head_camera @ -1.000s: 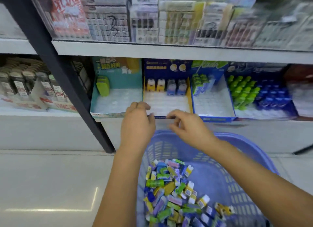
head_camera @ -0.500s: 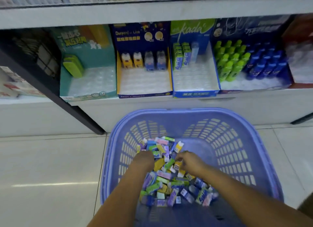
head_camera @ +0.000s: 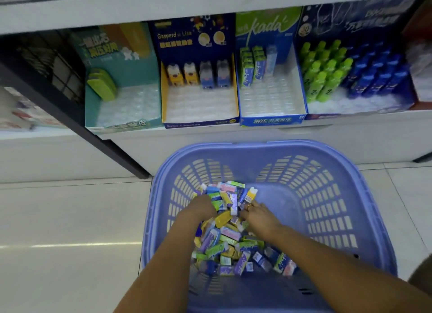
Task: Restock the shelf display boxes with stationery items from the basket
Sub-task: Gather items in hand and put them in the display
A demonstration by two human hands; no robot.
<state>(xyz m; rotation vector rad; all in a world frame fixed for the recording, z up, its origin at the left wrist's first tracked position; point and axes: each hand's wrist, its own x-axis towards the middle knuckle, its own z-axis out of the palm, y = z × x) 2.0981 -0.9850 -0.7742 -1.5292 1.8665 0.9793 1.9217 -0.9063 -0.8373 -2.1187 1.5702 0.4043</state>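
Note:
A lilac plastic basket [head_camera: 268, 146] stands on the floor below the shelf, holding a heap of small colourful erasers [head_camera: 224, 240]. Both of my hands are down in that heap. My left hand [head_camera: 201, 207] has its fingers buried among the erasers, so its grip is hidden. My right hand [head_camera: 259, 217], with a ring on one finger, reaches its fingertips into the pile beside a purple-and-white eraser [head_camera: 233, 205]. On the shelf stand a teal display box [head_camera: 121, 125], a navy-and-yellow box [head_camera: 201, 123] and a blue Kada box [head_camera: 272, 120], each holding a few items at the back.
A fourth box [head_camera: 355, 111] at the right is packed with green and blue bottles. A black shelf post [head_camera: 98, 135] slants down to the floor left of the basket. Pale floor tiles [head_camera: 70, 219] lie on the left.
My hands came down from the front of the shelf boxes into the basket. Since half a second ago they have shifted only slightly within the pile, and the view has tilted downward.

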